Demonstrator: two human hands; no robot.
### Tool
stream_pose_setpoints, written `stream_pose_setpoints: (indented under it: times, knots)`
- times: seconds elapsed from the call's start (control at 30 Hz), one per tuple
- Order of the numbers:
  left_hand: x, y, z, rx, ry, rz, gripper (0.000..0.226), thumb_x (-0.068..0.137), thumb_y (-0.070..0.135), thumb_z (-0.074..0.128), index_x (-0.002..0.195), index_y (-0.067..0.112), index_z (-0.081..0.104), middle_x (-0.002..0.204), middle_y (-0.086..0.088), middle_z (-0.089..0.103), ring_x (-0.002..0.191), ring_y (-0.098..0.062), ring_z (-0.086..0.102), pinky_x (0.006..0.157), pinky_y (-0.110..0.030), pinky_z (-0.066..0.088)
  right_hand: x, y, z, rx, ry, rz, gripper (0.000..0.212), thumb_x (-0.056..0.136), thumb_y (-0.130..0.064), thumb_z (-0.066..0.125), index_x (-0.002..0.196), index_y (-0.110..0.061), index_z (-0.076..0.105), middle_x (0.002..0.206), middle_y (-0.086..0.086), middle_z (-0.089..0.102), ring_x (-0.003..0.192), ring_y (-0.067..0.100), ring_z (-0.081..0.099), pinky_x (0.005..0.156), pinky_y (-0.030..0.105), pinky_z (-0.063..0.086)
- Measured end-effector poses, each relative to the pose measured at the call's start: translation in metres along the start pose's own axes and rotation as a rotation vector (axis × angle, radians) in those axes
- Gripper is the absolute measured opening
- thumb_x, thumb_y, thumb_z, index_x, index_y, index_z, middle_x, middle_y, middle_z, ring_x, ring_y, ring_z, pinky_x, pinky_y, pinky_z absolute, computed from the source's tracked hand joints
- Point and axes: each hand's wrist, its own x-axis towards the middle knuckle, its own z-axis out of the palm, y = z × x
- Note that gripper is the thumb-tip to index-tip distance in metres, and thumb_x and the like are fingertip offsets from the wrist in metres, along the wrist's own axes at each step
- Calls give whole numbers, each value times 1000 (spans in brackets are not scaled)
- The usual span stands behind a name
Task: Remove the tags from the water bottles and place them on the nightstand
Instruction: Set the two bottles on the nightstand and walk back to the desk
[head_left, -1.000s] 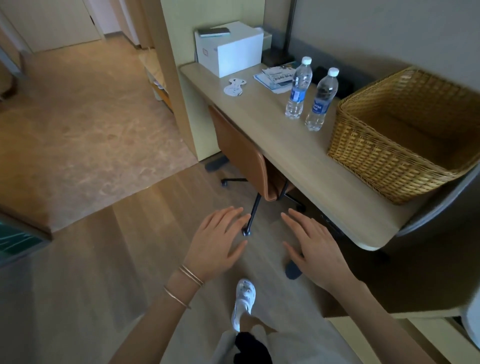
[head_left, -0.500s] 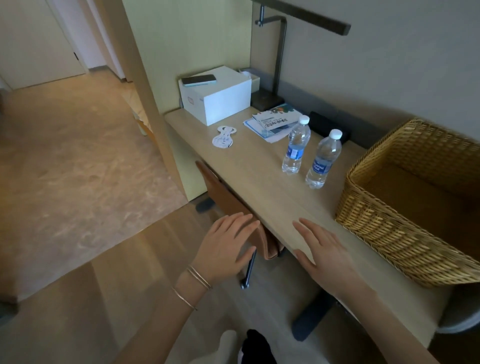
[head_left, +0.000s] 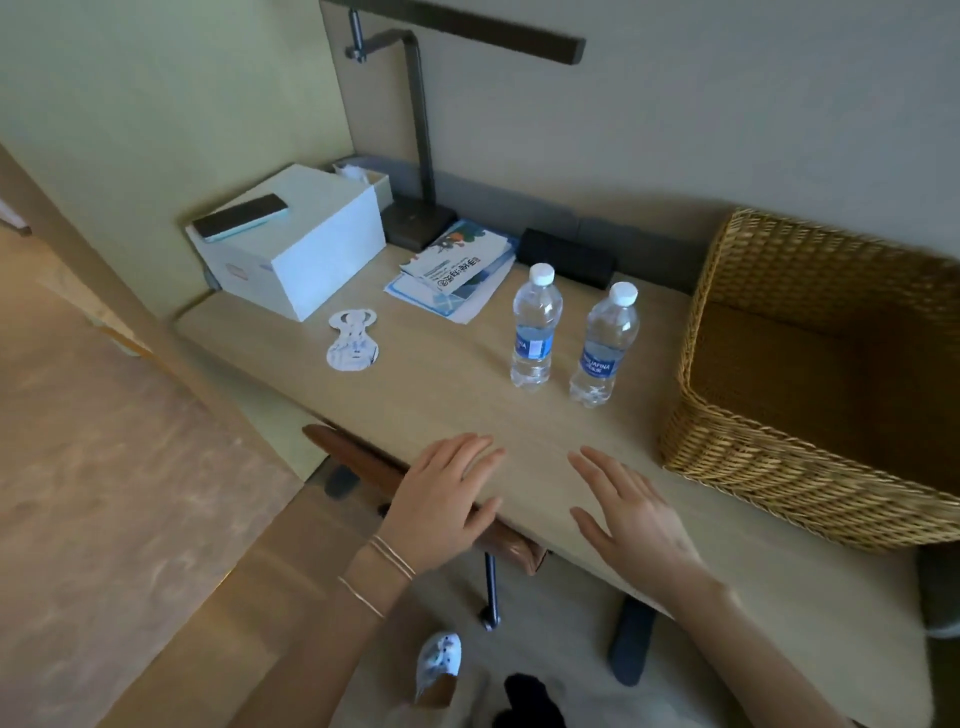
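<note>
Two clear water bottles with white caps and blue labels stand upright on a light wooden desk (head_left: 426, 400): the left bottle (head_left: 535, 327) and the right bottle (head_left: 605, 345), close together. A white printed tag (head_left: 353, 340) lies flat on the desk to their left. My left hand (head_left: 447, 499) and my right hand (head_left: 631, 519) hover palm down over the desk's front edge, fingers straight, holding nothing, well short of the bottles.
A wicker basket (head_left: 769, 467) fills the desk's right end. A white box (head_left: 306, 260) with a phone (head_left: 239, 217) on top, leaflets (head_left: 454, 270) and a desk lamp (head_left: 421, 156) stand at the back. A brown chair (head_left: 363, 462) is tucked under the desk.
The view has closed in on the desk. Both hands have moved forward from above the floor to above the desk's front edge, still flat and holding nothing.
</note>
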Motion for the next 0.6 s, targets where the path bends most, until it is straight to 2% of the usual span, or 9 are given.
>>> stream_pose_setpoints:
  times: [0.23,0.37,0.5,0.6]
  knots:
    - [51,-75,15,-76,-63,188,45,88,40,45,126,17,54,127,-1,56,118,-20,50,96,-35,43,49,-12,8,-42,94,213,58,84,-30,65,135,-14,44,133,6,52,114,25,56,93,36,46]
    - [74,-99,44,-108,-142,275,46,86,41,45,125,19,56,127,-1,57,116,-21,53,95,-36,46,69,-8,13,-80,126,329,56,85,-31,63,134,-12,45,132,6,53,113,26,56,91,37,46]
    - [90,-105,79,-141,-192,307,45,84,40,47,122,19,59,128,-3,56,117,-21,48,96,-37,44,85,0,23,-24,134,442,59,87,-30,61,139,-12,40,139,4,46,121,25,50,96,37,42]
    - [101,-108,107,-148,-220,312,45,84,40,47,121,18,60,131,-4,55,119,-21,45,100,-37,37,101,12,32,39,174,505,62,86,-29,63,140,-10,37,141,5,43,125,25,47,97,40,45]
